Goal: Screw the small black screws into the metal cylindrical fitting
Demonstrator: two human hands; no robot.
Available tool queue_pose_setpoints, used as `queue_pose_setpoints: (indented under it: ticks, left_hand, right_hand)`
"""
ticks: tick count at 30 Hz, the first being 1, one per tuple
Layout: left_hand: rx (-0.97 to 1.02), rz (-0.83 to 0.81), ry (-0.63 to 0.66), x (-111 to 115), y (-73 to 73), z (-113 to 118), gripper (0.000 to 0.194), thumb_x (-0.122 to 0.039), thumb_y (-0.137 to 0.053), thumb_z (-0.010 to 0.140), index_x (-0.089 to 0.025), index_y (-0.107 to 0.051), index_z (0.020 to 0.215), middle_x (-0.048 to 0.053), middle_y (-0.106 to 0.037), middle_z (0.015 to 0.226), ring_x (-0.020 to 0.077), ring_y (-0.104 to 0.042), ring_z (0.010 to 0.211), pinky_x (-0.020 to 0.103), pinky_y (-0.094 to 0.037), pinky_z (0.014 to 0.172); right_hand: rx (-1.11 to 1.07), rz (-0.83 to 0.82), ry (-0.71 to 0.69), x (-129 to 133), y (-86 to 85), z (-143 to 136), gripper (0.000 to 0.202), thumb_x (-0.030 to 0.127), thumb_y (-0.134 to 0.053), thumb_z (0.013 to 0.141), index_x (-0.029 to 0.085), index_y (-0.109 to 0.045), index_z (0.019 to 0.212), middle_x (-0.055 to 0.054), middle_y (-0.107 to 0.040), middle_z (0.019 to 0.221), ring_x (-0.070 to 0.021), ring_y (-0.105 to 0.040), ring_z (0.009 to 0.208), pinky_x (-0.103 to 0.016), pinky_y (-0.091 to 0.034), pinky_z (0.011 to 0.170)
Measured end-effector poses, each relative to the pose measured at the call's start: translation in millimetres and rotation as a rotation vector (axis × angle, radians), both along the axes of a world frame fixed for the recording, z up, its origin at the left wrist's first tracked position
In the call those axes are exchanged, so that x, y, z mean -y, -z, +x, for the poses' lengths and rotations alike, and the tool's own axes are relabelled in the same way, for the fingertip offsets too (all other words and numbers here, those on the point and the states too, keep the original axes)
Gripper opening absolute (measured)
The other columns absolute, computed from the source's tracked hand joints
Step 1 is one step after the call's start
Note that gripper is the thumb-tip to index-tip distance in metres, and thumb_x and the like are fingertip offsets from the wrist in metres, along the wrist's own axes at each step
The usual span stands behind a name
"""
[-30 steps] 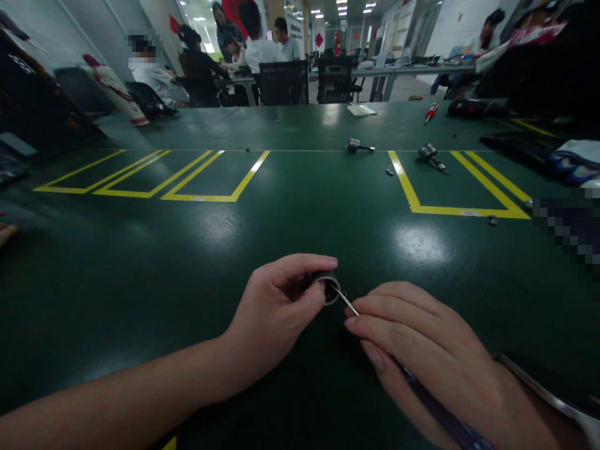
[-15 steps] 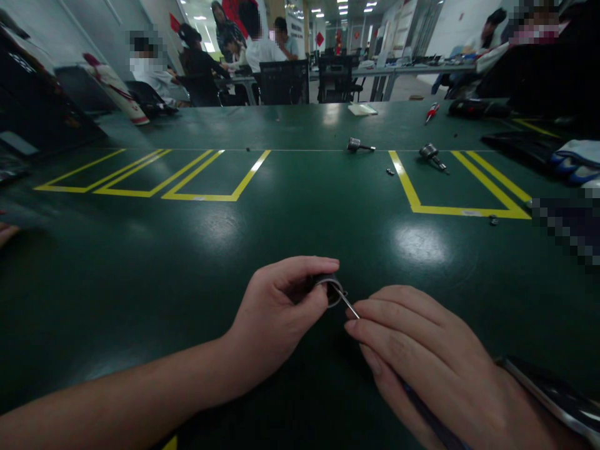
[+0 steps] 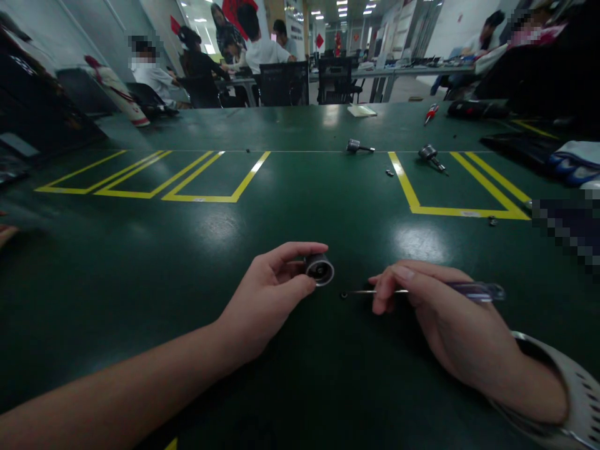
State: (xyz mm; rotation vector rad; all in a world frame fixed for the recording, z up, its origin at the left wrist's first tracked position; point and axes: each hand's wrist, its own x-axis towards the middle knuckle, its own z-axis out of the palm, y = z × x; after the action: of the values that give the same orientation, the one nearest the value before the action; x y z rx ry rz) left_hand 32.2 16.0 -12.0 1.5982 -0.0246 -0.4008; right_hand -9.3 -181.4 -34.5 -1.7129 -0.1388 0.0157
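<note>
Between the thumb and fingers of my left hand [image 3: 267, 294] is a short dark metal cylinder [image 3: 320, 270], its hollow end turned towards the right and showing a small round part inside. My right hand [image 3: 440, 319] grips a screwdriver [image 3: 475, 291] with a see-through purplish handle; its thin shaft points left. A small dark ring-like piece [image 3: 344, 295] is at the shaft's tip, just right of and below the cylinder, apart from it. I cannot tell whether that piece touches the table.
Two metal parts with shafts, one a drill-chuck-like piece [image 3: 359, 146] and another [image 3: 432, 157], lie farther back on the green table [image 3: 300, 212]. Small bits [image 3: 389, 172] lie near the yellow tape. A red screwdriver [image 3: 431, 114] and gloves [image 3: 575, 161] are at the right.
The screwdriver's tip has come out of the cylinder, and my right hand has turned over, laying the shaft nearly level. My left hand has shifted slightly left and away with the cylinder.
</note>
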Motion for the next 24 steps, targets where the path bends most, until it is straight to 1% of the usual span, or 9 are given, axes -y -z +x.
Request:
queue_pose_setpoints:
  ticks: [4,6,9,12,15,17,20,22,24]
  left_hand:
    - [-0.008,-0.034,-0.013,1,-0.8,0,0.034,-0.012,-0.064,0.068,-0.019,-0.065,0.101,0.005,-0.071,0.097,0.0214,-0.064,0.096,0.037,-0.046,0.09]
    - [0.001,-0.05,-0.019,1,-0.8,0,0.034,-0.011,-0.064,0.067,-0.018,-0.064,0.1,0.005,-0.07,0.101,0.0209,-0.064,0.096,0.037,-0.046,0.09]
    - [0.01,-0.074,-0.031,2,-1.2,-1,0.032,-0.008,-0.066,0.066,-0.017,-0.062,0.096,0.005,-0.068,0.105,0.0196,-0.064,0.095,0.034,-0.048,0.088]
    - [0.0,-0.073,-0.015,2,-1.7,-2,0.029,-0.008,-0.066,0.067,-0.016,-0.061,0.094,0.005,-0.069,0.101,0.0187,-0.064,0.092,0.033,-0.049,0.086]
    - [-0.012,-0.068,0.009,1,-1.4,-2,0.028,-0.012,-0.065,0.07,-0.018,-0.062,0.097,0.005,-0.071,0.093,0.0184,-0.065,0.088,0.033,-0.049,0.083]
    - [-0.009,-0.063,0.017,0,-0.6,-2,0.028,-0.014,-0.066,0.071,-0.018,-0.063,0.098,0.004,-0.072,0.091,0.0183,-0.066,0.087,0.033,-0.05,0.082]
    - [0.02,-0.061,0.016,0,0.8,-2,0.028,-0.014,-0.068,0.07,-0.018,-0.064,0.097,0.004,-0.072,0.093,0.0174,-0.065,0.088,0.03,-0.05,0.082]
    - [0.051,-0.064,0.013,0,1.6,-1,0.026,-0.014,-0.069,0.069,-0.017,-0.064,0.094,0.004,-0.071,0.095,0.0161,-0.065,0.088,0.028,-0.051,0.081]
    - [0.082,-0.065,0.017,1,2.1,-1,0.023,-0.013,-0.069,0.069,-0.017,-0.064,0.091,0.003,-0.071,0.096,0.0151,-0.066,0.087,0.026,-0.052,0.08]
  right_hand:
    - [-0.01,-0.031,0.016,-4,-1.4,1,0.035,0.036,-0.047,0.089,0.018,-0.064,0.064,-0.004,-0.064,0.062,-0.021,-0.063,0.081,-0.028,-0.047,0.061]
    - [-0.003,-0.087,0.021,-5,-4.1,0,0.035,0.035,-0.046,0.089,0.018,-0.063,0.063,-0.004,-0.064,0.062,-0.0205,-0.063,0.079,-0.027,-0.046,0.059]
    - [0.016,-0.216,0.028,-6,-9.8,-1,0.035,0.032,-0.045,0.088,0.019,-0.062,0.06,-0.003,-0.063,0.06,-0.019,-0.063,0.071,-0.026,-0.045,0.054]
    - [0.067,-0.333,0.02,-6,-15.9,-2,0.038,0.029,-0.043,0.087,0.019,-0.058,0.054,-0.002,-0.06,0.054,-0.0168,-0.06,0.058,-0.026,-0.043,0.048]
    - [0.11,-0.405,-0.003,-7,-18.4,-4,0.039,0.026,-0.042,0.087,0.019,-0.053,0.05,0.001,-0.055,0.048,-0.0131,-0.054,0.047,-0.025,-0.04,0.045]
    - [0.165,-0.431,-0.012,-8,-17.8,-6,0.037,0.024,-0.042,0.089,0.019,-0.053,0.053,0.001,-0.055,0.051,-0.012,-0.054,0.049,-0.025,-0.041,0.048]
    - [0.286,-0.419,-0.021,-9,-16.7,-10,0.032,0.021,-0.042,0.09,0.019,-0.055,0.061,0.001,-0.059,0.06,-0.0135,-0.059,0.062,-0.026,-0.045,0.058]
    - [0.376,-0.379,-0.046,-9,-17.7,-12,0.029,0.015,-0.041,0.089,0.019,-0.056,0.065,0.0,-0.059,0.061,-0.0138,-0.06,0.066,-0.027,-0.047,0.066]
    - [0.489,-0.31,-0.075,-8,-20.0,-15,0.025,0.009,-0.04,0.086,0.018,-0.056,0.069,0.0,-0.059,0.061,-0.0129,-0.059,0.065,-0.03,-0.048,0.076]
